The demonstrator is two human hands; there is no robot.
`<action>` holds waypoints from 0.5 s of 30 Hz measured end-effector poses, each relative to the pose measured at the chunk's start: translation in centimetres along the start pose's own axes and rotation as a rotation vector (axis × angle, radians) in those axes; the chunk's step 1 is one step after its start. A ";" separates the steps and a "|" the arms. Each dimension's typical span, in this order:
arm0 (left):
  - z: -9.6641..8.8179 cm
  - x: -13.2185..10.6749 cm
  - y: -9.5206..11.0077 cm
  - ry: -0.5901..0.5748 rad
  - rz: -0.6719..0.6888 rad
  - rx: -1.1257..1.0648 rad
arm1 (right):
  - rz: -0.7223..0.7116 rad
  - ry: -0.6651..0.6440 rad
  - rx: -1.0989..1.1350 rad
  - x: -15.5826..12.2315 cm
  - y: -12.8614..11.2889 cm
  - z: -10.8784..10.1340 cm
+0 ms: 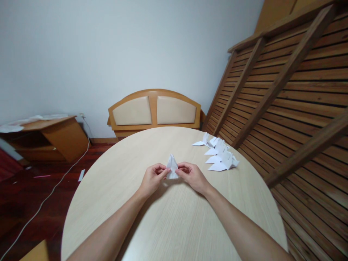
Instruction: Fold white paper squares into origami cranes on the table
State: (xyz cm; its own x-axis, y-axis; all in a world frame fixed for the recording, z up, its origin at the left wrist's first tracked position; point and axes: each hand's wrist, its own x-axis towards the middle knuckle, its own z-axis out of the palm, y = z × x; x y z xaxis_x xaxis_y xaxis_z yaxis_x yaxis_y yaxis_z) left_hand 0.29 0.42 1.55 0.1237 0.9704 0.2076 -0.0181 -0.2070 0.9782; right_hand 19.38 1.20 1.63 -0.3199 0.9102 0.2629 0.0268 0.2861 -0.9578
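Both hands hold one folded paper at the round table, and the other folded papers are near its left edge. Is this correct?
Not left: the head view shows the other folded papers near the right edge of the table. The rest holds.

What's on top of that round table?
On the round table sits a cluster of folded white paper shapes. Over the table, the left hand and right hand pinch another folded paper. Parts beneath the forearms are covered, so I can't tell what's there.
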 end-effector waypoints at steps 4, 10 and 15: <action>0.1 -0.2 -0.1 -0.033 0.002 -0.006 | -0.020 0.020 0.008 0.1 0.1 -0.2; 0.3 -0.2 -0.3 -0.060 -0.044 -0.051 | 0.005 0.035 0.016 0.3 0.5 -0.4; 0.2 -0.1 -0.4 -0.023 -0.029 -0.077 | 0.043 0.070 0.115 0.2 0.7 -0.2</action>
State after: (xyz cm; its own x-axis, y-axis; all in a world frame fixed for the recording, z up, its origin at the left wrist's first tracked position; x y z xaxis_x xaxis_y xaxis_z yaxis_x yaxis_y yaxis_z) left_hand 0.49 0.41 1.19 0.1481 0.9725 0.1799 -0.0906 -0.1678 0.9816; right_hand 19.47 1.66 1.03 -0.2543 0.9407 0.2247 -0.0707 0.2137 -0.9744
